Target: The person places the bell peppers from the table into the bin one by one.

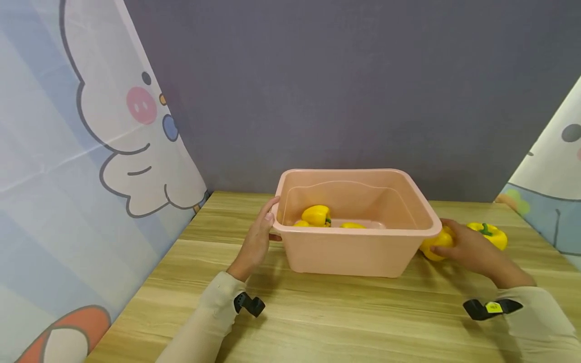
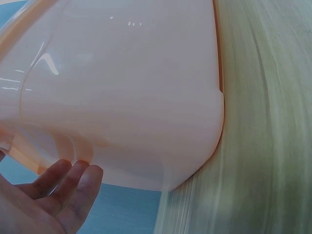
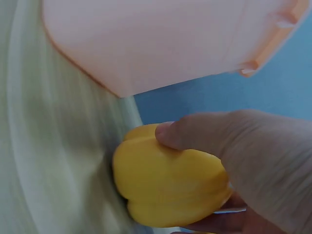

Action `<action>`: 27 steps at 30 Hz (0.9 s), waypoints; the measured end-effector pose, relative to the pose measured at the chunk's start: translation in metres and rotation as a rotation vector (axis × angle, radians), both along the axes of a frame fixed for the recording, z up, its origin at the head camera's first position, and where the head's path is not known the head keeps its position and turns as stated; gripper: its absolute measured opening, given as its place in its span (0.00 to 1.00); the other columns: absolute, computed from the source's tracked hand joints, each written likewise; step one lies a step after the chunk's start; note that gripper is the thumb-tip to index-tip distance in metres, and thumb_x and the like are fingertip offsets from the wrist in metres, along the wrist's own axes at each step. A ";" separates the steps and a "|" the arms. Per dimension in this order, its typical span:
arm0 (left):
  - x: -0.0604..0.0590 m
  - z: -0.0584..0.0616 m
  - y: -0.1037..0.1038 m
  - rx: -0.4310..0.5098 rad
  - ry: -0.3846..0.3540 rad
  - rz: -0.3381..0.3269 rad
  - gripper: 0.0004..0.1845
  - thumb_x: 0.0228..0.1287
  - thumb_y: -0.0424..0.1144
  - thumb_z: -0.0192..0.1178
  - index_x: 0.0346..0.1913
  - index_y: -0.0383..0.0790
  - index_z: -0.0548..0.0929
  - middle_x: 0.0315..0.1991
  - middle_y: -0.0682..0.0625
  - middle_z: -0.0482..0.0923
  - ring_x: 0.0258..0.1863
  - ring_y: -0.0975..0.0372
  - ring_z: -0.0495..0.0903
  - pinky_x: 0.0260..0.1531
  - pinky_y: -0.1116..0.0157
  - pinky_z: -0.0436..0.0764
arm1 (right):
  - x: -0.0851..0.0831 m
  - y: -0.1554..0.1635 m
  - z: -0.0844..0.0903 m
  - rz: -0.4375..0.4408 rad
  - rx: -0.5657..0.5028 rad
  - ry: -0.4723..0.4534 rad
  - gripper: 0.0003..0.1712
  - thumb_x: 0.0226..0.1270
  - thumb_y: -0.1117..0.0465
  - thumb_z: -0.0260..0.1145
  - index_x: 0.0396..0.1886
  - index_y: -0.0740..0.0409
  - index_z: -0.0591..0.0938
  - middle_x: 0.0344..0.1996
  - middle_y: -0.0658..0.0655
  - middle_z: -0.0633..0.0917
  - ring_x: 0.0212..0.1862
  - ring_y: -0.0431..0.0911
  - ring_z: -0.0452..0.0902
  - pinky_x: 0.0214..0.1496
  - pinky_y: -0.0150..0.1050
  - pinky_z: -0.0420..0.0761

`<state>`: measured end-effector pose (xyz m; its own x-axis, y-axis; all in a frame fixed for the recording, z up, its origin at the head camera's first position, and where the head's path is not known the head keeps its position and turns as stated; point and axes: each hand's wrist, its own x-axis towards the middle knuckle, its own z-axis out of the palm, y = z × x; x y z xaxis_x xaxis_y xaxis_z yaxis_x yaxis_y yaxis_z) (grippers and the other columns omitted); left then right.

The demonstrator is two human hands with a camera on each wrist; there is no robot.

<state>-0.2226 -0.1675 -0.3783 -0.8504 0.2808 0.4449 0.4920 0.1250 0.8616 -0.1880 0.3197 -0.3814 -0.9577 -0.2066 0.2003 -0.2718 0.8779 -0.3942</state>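
Observation:
A pink plastic bin [image 1: 345, 252] stands on the table with several yellow bell peppers inside, one of them a whole pepper [image 1: 316, 215] near its left wall. My left hand [image 1: 256, 242] holds the bin's left rim, thumb at the edge; in the left wrist view the fingers [image 2: 80, 190] are against the outer wall beneath the rim. To the right of the bin, my right hand [image 1: 467, 249] grips another yellow bell pepper [image 3: 168, 180], thumb across its side. That pepper is low at the tabletop; whether it touches the wood I cannot tell.
One more yellow bell pepper [image 1: 495, 237], green stem up, lies just beyond my right hand. The wood-grain table [image 1: 345, 322] meets a dark grey wall [image 1: 345, 91] at the back. Cartoon-printed cloths [image 1: 113, 166] hang on both sides.

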 end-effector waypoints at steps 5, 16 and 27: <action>0.002 -0.001 -0.001 0.013 -0.001 -0.004 0.29 0.79 0.53 0.35 0.78 0.55 0.58 0.71 0.42 0.65 0.54 0.42 0.74 0.43 0.38 0.78 | -0.004 -0.003 -0.004 0.023 0.001 0.039 0.45 0.60 0.50 0.76 0.66 0.74 0.68 0.46 0.68 0.82 0.41 0.56 0.78 0.42 0.54 0.77; 0.000 0.002 0.000 0.010 -0.036 -0.033 0.29 0.79 0.43 0.32 0.80 0.46 0.53 0.74 0.35 0.58 0.58 0.40 0.70 0.47 0.32 0.74 | -0.003 -0.001 -0.009 -0.013 -0.037 -0.015 0.54 0.59 0.46 0.76 0.69 0.76 0.59 0.51 0.76 0.77 0.44 0.62 0.77 0.46 0.64 0.77; -0.001 -0.002 -0.001 0.014 0.000 -0.023 0.28 0.79 0.53 0.35 0.78 0.57 0.59 0.72 0.43 0.65 0.56 0.38 0.73 0.43 0.36 0.77 | -0.001 -0.001 -0.012 -0.073 -0.056 0.011 0.51 0.59 0.47 0.76 0.65 0.79 0.61 0.47 0.77 0.78 0.41 0.61 0.77 0.43 0.57 0.77</action>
